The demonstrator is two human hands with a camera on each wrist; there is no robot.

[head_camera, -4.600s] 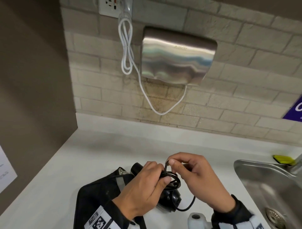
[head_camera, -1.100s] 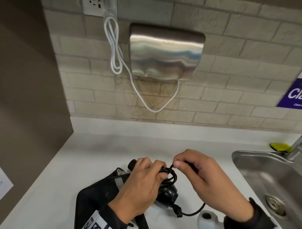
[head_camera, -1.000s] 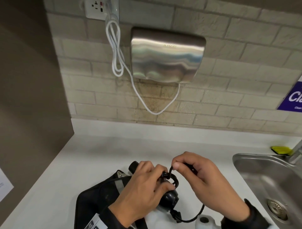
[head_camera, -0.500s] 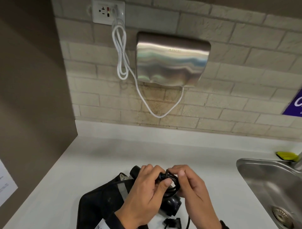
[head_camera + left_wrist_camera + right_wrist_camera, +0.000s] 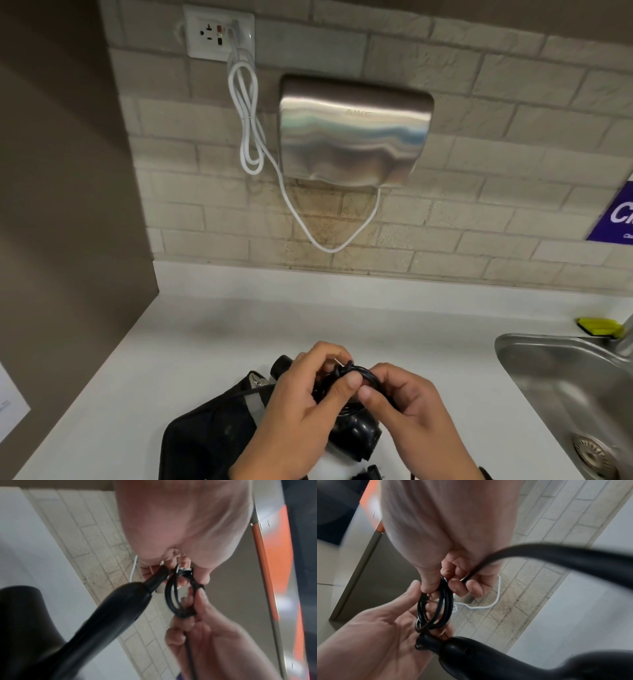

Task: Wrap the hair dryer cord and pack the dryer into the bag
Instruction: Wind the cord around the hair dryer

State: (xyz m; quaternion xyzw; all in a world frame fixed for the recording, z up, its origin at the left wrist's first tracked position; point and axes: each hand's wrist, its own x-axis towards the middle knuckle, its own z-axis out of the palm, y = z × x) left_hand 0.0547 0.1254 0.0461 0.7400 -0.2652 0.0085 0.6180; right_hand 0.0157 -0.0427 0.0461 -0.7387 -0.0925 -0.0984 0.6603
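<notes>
A black hair dryer [image 5: 359, 435] hangs low over the white counter, partly above an open black bag [image 5: 212, 435]. Its black cord [image 5: 356, 371] is wound into a small coil at the handle's end. My left hand [image 5: 339, 380] grips one side of the coil, thumb on top. My right hand [image 5: 370, 387] pinches the other side. The left wrist view shows the handle [image 5: 111, 612] and the coil [image 5: 178, 599] between both hands. In the right wrist view the coil [image 5: 440, 608] sits between my fingers and a loose stretch of cord [image 5: 556, 555] crosses the picture. The plug [image 5: 370, 474] lies at the bottom edge.
A steel sink [image 5: 565, 394] is set into the counter [image 5: 239, 335] on the right, with a yellow sponge [image 5: 597, 330] behind it. A steel hand dryer [image 5: 352, 133] with a white cable hangs on the brick wall. A brown side wall [image 5: 68, 205] closes off the left.
My right hand has moved in against the left and laid more cord onto the coil. The loose tail is shorter and the plug has come up near the dryer.
</notes>
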